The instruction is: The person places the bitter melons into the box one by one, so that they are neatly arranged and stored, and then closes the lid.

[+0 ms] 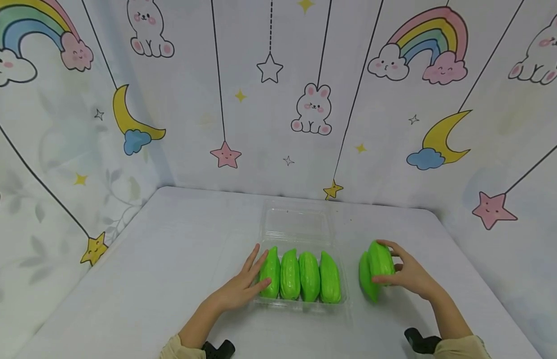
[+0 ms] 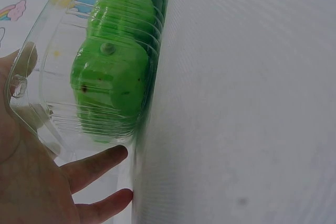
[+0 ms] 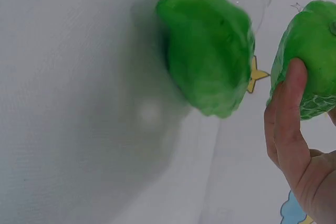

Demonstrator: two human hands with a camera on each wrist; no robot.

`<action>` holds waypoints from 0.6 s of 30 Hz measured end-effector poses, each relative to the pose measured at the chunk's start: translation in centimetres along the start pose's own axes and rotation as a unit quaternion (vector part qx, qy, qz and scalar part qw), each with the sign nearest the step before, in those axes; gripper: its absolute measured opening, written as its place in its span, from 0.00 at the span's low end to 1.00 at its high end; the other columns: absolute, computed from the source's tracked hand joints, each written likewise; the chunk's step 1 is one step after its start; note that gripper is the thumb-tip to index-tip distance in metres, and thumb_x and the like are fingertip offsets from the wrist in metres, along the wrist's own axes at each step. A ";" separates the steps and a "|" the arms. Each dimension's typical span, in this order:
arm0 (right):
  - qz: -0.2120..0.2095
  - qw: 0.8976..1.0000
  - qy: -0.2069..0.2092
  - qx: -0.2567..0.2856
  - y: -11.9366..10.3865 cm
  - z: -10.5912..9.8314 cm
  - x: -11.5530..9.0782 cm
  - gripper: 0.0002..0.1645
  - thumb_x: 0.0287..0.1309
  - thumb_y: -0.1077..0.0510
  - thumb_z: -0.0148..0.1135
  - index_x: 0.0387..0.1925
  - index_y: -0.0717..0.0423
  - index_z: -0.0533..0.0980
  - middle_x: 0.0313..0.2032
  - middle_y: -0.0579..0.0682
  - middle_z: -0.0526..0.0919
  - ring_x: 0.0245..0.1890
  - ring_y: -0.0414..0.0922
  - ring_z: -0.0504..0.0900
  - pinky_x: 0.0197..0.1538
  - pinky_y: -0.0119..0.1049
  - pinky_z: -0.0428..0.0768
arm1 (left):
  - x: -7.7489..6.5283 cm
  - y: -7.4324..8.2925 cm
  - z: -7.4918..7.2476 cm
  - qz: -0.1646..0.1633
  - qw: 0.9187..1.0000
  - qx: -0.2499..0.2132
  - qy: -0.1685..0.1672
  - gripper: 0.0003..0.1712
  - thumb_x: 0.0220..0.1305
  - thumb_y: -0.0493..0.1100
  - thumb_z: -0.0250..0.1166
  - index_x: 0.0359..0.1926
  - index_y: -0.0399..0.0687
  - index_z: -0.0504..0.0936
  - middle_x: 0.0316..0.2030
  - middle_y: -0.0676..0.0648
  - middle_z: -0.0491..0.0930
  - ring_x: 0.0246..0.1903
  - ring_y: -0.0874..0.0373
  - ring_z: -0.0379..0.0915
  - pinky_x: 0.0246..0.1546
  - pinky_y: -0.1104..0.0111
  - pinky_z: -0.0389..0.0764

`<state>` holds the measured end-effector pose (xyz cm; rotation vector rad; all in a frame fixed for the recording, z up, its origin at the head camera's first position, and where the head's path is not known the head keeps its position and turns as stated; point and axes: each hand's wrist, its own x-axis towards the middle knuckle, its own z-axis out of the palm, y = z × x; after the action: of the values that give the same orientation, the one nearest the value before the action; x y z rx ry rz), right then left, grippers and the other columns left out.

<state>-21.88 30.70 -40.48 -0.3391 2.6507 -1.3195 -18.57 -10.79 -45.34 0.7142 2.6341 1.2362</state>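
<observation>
A clear plastic clamshell box (image 1: 296,224) lies on the table with its lid folded back. Several green ribbed gourds, among them the leftmost gourd (image 1: 270,273), sit in a row in its tray. My left hand (image 1: 240,286) rests at the tray's left side, fingers spread and mostly straight; its thumb shows through the clear wall in the left wrist view. Off to the right, my right hand (image 1: 406,271) grips one gourd (image 1: 380,260) between thumb and fingers. Another gourd (image 3: 210,53) lies on the table close beside that hand, partly hidden in the head view.
A white cloth covers the table (image 1: 184,239). Behind it hangs a pale backdrop (image 1: 260,114) printed with rabbits, stars, moons and rainbows. Black straps with mounts (image 1: 422,341) sit on both wrists, below beige sleeves.
</observation>
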 end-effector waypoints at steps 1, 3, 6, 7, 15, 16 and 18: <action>0.001 1.000 -0.001 -0.003 -0.3 0.1 0.0 0.55 0.41 0.56 0.73 0.68 0.48 0.52 0.58 0.66 0.59 0.45 0.58 0.75 0.33 0.41 0.77 | 0.0 0.0 0.0 0.001 1.000 0.002 0.000 0.39 0.69 0.56 0.47 0.72 0.55 0.38 0.70 0.47 0.24 0.67 0.39 0.37 0.55 0.40 0.58; 0.002 1.000 -0.001 -0.008 -0.8 0.2 0.1 0.54 0.41 0.55 0.73 0.68 0.48 0.52 0.59 0.67 0.58 0.46 0.60 0.74 0.34 0.41 0.77 | 0.0 0.0 0.0 0.000 1.000 0.001 0.000 0.39 0.69 0.56 0.47 0.72 0.56 0.37 0.70 0.47 0.24 0.66 0.39 0.38 0.54 0.40 0.58; 0.003 1.000 -0.001 -0.013 -1.5 0.4 0.1 0.54 0.41 0.54 0.74 0.67 0.48 0.53 0.59 0.68 0.57 0.46 0.61 0.74 0.34 0.42 0.78 | 0.0 0.0 0.0 -0.002 1.000 0.001 0.001 0.39 0.69 0.55 0.48 0.72 0.57 0.37 0.70 0.48 0.24 0.66 0.38 0.39 0.54 0.40 0.59; 0.001 1.000 -0.002 -0.012 -1.7 0.5 0.1 0.54 0.41 0.54 0.74 0.67 0.48 0.53 0.59 0.67 0.57 0.46 0.61 0.74 0.34 0.42 0.78 | 0.0 0.0 0.0 -0.003 1.000 0.001 0.000 0.39 0.69 0.56 0.47 0.72 0.57 0.37 0.70 0.49 0.23 0.66 0.38 0.39 0.53 0.40 0.60; -0.009 1.000 -0.007 -0.009 -3.4 1.0 0.1 0.54 0.40 0.54 0.74 0.67 0.49 0.53 0.60 0.68 0.55 0.47 0.61 0.73 0.35 0.41 0.77 | 0.1 0.0 0.0 -0.006 1.000 0.006 0.001 0.40 0.68 0.58 0.47 0.72 0.58 0.36 0.70 0.49 0.24 0.67 0.39 0.38 0.54 0.40 0.59; -0.011 1.000 -0.006 -0.009 -3.5 1.0 0.1 0.54 0.40 0.55 0.74 0.67 0.50 0.53 0.60 0.68 0.55 0.47 0.62 0.74 0.34 0.41 0.77 | 0.1 0.0 0.0 -0.006 1.000 0.006 0.001 0.40 0.68 0.58 0.47 0.72 0.58 0.36 0.70 0.49 0.24 0.67 0.40 0.38 0.54 0.40 0.59; -0.016 1.000 -0.005 -0.010 -3.8 1.1 0.1 0.54 0.41 0.55 0.74 0.67 0.50 0.53 0.60 0.68 0.56 0.46 0.62 0.74 0.34 0.41 0.77 | 0.1 0.0 0.0 -0.005 1.000 0.005 0.001 0.40 0.68 0.58 0.47 0.72 0.58 0.36 0.70 0.50 0.23 0.67 0.40 0.37 0.55 0.40 0.59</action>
<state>-21.20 27.63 -38.08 -0.3915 2.6621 -1.2974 -18.64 -10.76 -45.37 0.7003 2.6426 1.2229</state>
